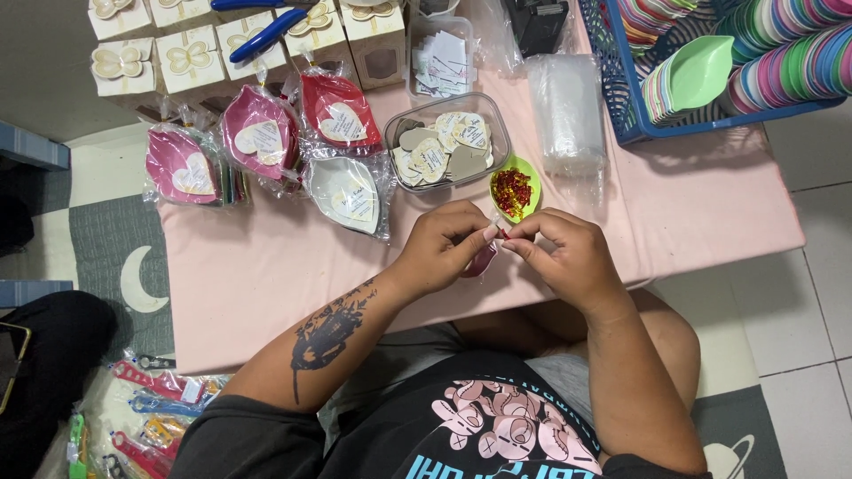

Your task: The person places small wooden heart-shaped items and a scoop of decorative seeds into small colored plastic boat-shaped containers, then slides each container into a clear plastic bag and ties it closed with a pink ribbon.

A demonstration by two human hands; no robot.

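Head view, item by item: my left hand [444,241] and right hand [564,248] meet fingertip to fingertip above the pink table [266,275], both pinched closed on a small red twist tie [502,232]; a dark red leaf-shaped dish [480,260] hangs below my left fingers. Just beyond: green dish [530,176] of red ties, clear tub [448,142] of heart tags, wrapped leaf dishes [266,142] to the left

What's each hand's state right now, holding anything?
Left hand: closed in a pinch on a small dark red piece over the pink table.
Right hand: fingers curled, pinching at the same spot; what exactly it grips cannot be told.
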